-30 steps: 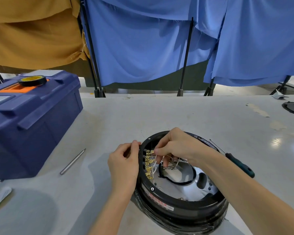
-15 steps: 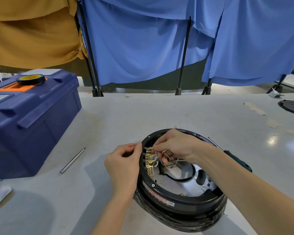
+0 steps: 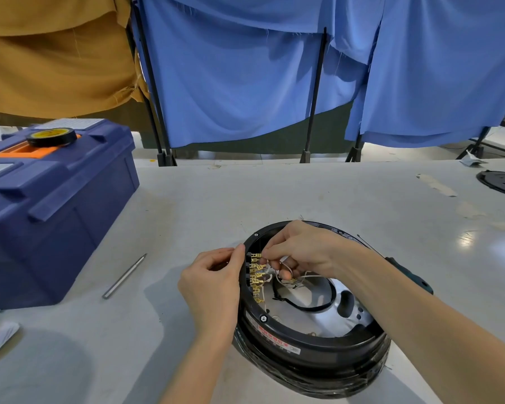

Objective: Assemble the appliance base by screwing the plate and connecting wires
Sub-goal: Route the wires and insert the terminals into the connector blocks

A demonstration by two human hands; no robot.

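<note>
Round black plastic appliance base (image 3: 312, 354), silver metal inside, lies on the grey table (image 3: 303, 193) near its front edge.
Curled left hand (image 3: 213, 284) grips its left rim; right hand (image 3: 301, 249) pinches thin white wires (image 3: 286, 262) beside brass terminals (image 3: 257, 275); blue plastic toolbox (image 3: 56, 217) well apart, leftward.

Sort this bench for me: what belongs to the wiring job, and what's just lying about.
In the job: appliance base, gripped by left hand; white wires, pinched by right hand; brass terminals; screwdriver.
Lying about: blue toolbox; tape roll; metal rod; black disc.
</note>
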